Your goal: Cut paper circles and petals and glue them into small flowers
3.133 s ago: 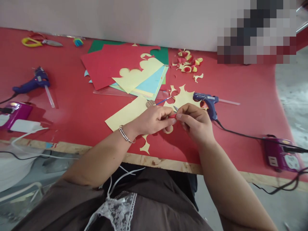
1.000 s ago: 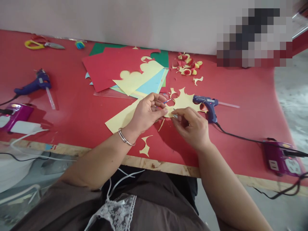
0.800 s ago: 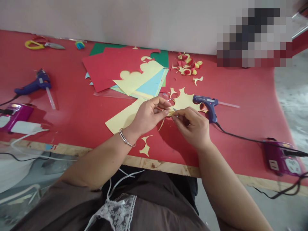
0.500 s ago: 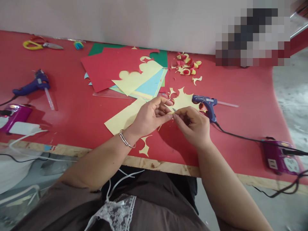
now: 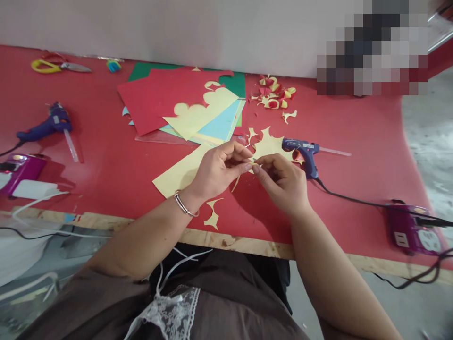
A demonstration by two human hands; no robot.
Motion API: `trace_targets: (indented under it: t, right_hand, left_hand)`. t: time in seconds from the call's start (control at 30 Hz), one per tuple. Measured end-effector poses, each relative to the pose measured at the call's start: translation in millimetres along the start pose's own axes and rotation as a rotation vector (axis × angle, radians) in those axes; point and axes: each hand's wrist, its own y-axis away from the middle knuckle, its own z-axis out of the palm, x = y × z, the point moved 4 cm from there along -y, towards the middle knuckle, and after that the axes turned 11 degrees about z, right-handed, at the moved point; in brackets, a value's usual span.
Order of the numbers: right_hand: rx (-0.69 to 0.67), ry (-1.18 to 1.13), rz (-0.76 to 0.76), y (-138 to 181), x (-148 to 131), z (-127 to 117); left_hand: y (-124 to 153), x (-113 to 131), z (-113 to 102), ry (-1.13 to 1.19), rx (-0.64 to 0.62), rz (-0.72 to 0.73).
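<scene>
Over the red tabletop my left hand (image 5: 226, 165) and my right hand (image 5: 283, 182) meet, both with fingers pinched. Between the fingertips is a small piece of yellow paper (image 5: 252, 163), mostly hidden by my fingers. Behind my hands lies a jagged yellow paper offcut (image 5: 271, 144), with a blue glue gun (image 5: 304, 151) touching its right side. A plain yellow sheet (image 5: 180, 170) reaches out from under my left hand. Nearer the front edge is a small yellow scrap (image 5: 212, 215).
Stacked red paper (image 5: 159, 94), yellow, blue and green sheets lie at the back. Red and yellow paper pieces (image 5: 272, 92) are heaped right of them. A second glue gun (image 5: 53, 123), scissors (image 5: 60, 66) and purple power sockets (image 5: 412, 229) stand toward the sides, with cords trailing.
My fingers have shifted slightly around the small yellow paper piece, and both hands have stayed together in nearly the same place. The view has moved a little.
</scene>
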Motion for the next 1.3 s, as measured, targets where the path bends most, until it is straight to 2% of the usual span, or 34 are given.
trace_targets:
  t: [0.53,0.8,0.97,1.13,1.3]
  right_hand:
    - [-0.067,-0.159,0.102,-1.7,-1.8,-1.4]
    - [-0.08,-0.179,0.132,-3.6,-2.7,-1.3]
    - [-0.099,-0.172,0.159,-4.3,0.0,-0.5]
    - [-0.091,-0.144,0.151,-4.8,-0.5,-1.4]
    - [-0.108,-0.127,0.154,-3.6,0.8,-0.8]
  left_hand:
    - [-1.1,1.5,3.0,0.123,-0.046,0.049]
    - [-0.3,-1.2,4.0,0.069,-0.03,0.089]
    - [-1.5,-1.8,0.6,0.032,-0.02,0.036]
    - [-0.4,0.6,2.1,-0.005,-0.089,-0.016]
    - [0.4,3.8,3.6,-0.03,-0.107,-0.029]
